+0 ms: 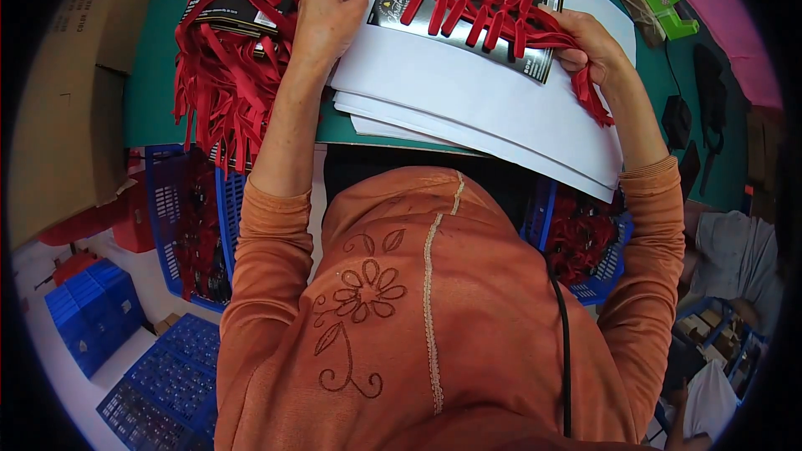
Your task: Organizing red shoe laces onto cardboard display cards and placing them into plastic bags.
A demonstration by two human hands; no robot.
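Observation:
A black card (539, 69) lies on white paper sheets, with a row of red ribbon bows (484, 12) across it. Curled in a closed pinch, my left hand (330, 21) is beside the card's left end; whether anything is between its fingertips is hidden. My right hand (591, 43) is closed around red ribbon at the card's right end, and loose red tails (590, 96) hang below its fingers. Left of my left forearm, a pile of red ribbon bows (230, 75) on black cards spills over the table's near edge.
White paper sheets (468, 104) cover part of the green table (149, 108). At the far right are a bright green tape dispenser (664, 0) and black scissors (711, 129). Blue baskets (167, 225) holding red bows stand below the table edge. A cardboard box (63, 108) stands left.

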